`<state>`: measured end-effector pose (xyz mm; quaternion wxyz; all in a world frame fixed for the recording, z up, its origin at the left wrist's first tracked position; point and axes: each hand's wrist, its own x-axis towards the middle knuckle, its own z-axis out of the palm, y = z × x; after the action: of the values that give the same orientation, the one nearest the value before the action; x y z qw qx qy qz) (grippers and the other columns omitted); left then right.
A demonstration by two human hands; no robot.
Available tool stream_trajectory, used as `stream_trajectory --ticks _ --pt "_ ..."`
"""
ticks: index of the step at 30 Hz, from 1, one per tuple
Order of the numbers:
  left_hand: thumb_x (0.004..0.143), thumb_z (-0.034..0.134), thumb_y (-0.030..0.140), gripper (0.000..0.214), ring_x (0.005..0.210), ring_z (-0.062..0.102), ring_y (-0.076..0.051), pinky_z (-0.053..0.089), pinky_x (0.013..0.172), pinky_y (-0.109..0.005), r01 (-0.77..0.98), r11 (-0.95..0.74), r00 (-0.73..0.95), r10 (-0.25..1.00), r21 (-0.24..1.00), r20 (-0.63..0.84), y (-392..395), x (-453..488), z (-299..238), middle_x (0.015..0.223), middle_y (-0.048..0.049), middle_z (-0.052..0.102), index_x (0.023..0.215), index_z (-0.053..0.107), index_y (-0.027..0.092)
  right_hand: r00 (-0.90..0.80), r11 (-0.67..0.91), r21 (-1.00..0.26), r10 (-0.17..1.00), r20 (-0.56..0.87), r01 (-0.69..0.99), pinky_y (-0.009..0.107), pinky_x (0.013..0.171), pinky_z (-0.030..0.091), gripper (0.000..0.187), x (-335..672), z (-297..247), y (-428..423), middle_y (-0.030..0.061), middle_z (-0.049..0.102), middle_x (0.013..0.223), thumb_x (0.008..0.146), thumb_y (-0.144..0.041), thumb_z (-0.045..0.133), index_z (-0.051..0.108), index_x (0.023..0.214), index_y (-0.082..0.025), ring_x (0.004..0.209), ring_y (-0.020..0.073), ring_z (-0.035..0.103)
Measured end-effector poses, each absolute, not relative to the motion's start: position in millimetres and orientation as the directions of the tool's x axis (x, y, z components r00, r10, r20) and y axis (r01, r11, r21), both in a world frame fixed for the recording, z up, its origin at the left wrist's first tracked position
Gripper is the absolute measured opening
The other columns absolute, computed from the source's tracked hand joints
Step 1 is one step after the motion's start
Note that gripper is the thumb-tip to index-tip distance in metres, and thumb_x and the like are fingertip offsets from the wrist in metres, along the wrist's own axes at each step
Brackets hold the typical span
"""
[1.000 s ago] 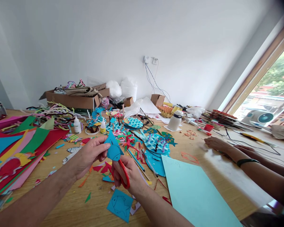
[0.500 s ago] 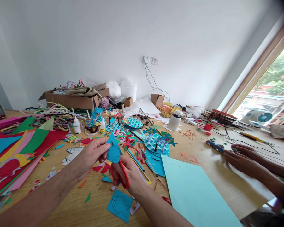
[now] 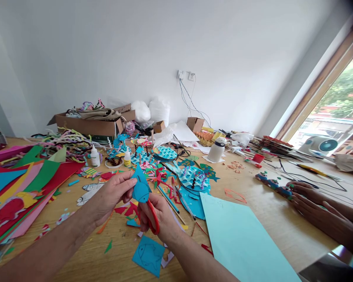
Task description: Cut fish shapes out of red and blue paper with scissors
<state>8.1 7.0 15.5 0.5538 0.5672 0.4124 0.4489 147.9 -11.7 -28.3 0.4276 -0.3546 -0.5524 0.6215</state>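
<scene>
Between thumb and fingers, my left hand pinches a blue paper fish with drawn black lines, partly cut out. My right hand is closed around the red handles of a pair of scissors. Their blades are hidden behind the blue paper, so I cannot tell how far apart they are. Below my hands lies a blue paper square with a fish drawn on it. Red paper scraps lie on the table behind my wrists.
Coloured sheets are stacked at the left. A pale blue sheet lies at the right. Glue bottles, decorated blue discs and a white flask stand or lie farther back. At far right a co-worker's hands touch small blue figures.
My hands, the blue fish and the scissors hold nearly the same position. The co-worker's hands have shifted right, and more of the row of small blue figures now shows.
</scene>
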Motion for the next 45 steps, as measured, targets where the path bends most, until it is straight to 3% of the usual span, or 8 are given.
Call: stream_trajectory --ticks 16,23,33,45 --pt "0.075 0.058 0.037 0.023 0.045 0.032 -0.008 0.029 0.046 -0.020 -0.033 -0.002 0.331 0.943 0.999 0.013 7 6 16 0.048 0.0073 0.041 0.062 0.050 0.019 -0.371 0.000 -0.994 0.928 0.041 -0.111 0.016 0.034 0.031 0.041 149 -28 -11 -0.0066 0.043 0.041 0.071 -0.055 0.058 0.050 0.062 -0.016 0.033 0.0054 0.040" --pt "0.076 0.057 0.040 0.023 0.046 0.031 -0.008 0.026 0.045 -0.020 -0.008 0.014 0.378 0.926 1.000 -0.010 6 6 12 0.049 0.0070 0.041 0.066 0.052 0.019 -0.362 0.031 -0.994 0.930 0.066 -0.101 0.018 0.036 0.035 0.035 150 -26 -12 -0.0088 0.035 0.038 0.073 -0.050 0.054 0.053 0.064 -0.016 0.033 0.0065 0.039" --pt "0.077 0.056 0.041 0.025 0.047 0.029 -0.008 0.024 0.046 -0.021 0.006 0.036 0.397 0.917 0.999 -0.035 6 4 14 0.050 0.0075 0.040 0.067 0.050 0.019 -0.383 0.011 -0.993 0.922 0.057 -0.121 0.017 0.034 0.033 0.037 149 -26 -11 -0.0069 0.042 0.041 0.071 -0.052 0.054 0.042 0.059 -0.018 0.034 0.0064 0.043" --pt "0.077 0.055 0.040 0.024 0.050 0.032 -0.009 0.027 0.049 -0.021 0.154 -0.026 0.477 0.877 0.988 -0.051 12 -7 19 0.054 0.0072 0.041 0.067 0.049 0.020 -0.352 0.013 -0.986 0.933 0.073 -0.169 0.017 0.032 0.030 0.043 151 -36 -6 -0.0060 0.043 0.039 0.072 -0.056 0.055 0.045 0.058 -0.017 0.032 0.0068 0.042"
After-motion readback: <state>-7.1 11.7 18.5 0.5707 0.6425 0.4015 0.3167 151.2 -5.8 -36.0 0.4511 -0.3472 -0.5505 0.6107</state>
